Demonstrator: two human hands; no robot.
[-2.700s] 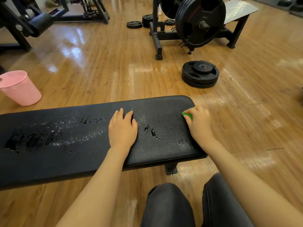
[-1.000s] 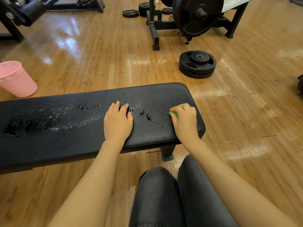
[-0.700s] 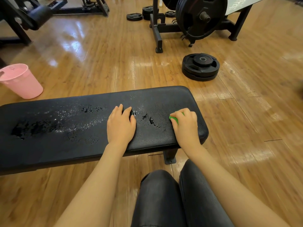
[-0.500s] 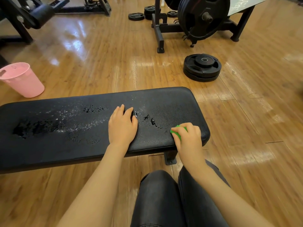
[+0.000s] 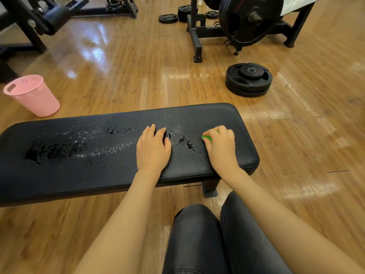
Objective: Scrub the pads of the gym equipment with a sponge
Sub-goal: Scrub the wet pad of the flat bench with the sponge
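A long black padded bench (image 5: 79,167) lies across the view, its top wet with droplets and small puddles. My left hand (image 5: 153,150) rests flat on the pad near its middle, fingers straight. My right hand (image 5: 221,147) grips a green sponge (image 5: 207,138) and holds it against the pad near the right end. Only a small green edge of the sponge shows past my fingers.
A pink plastic bin (image 5: 33,95) stands on the wooden floor beyond the bench's left part. Stacked black weight plates (image 5: 248,79) lie beyond the right end, with a plate rack (image 5: 250,22) behind them. My knees in dark trousers (image 5: 217,234) are just below the bench.
My right hand with the sponge slid from the pad's far right edge toward the middle, back to the near edge, then forward again. My left hand stayed in place.
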